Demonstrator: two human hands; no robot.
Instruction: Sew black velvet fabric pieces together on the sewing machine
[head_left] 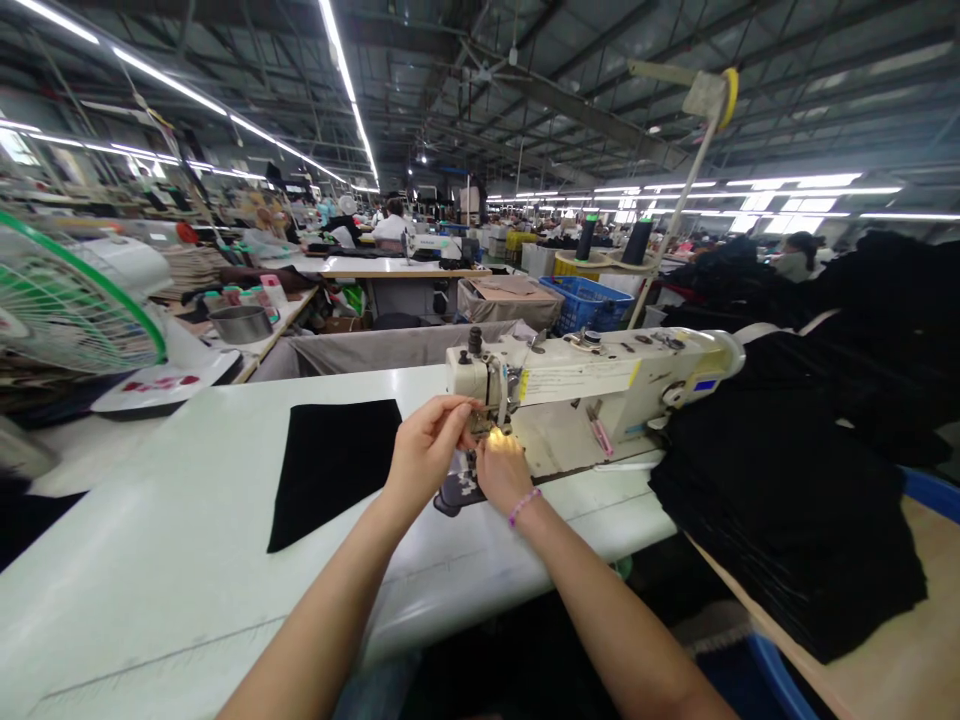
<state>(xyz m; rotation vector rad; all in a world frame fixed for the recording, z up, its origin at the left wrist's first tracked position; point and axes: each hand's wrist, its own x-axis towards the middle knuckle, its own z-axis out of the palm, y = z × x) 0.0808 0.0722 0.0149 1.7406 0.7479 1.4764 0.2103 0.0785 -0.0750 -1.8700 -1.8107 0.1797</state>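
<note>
Both my hands are raised at the needle end of a white sewing machine. My left hand is pinched at the left side of the machine head, thumb and fingertips together. Close beside it, my right hand is closed near the needle bar, lit by the machine's lamp, with a beaded bracelet on the wrist. What the fingertips hold is too small to make out. A black fabric piece lies flat on the white table, left of my hands. Pink-handled thread snips rest against the machine.
A tall stack of black fabric pieces stands at the right on a wooden board. At the left is a green-rimmed fan. Dark thread cones and a blue crate are behind the machine. Other people work farther back.
</note>
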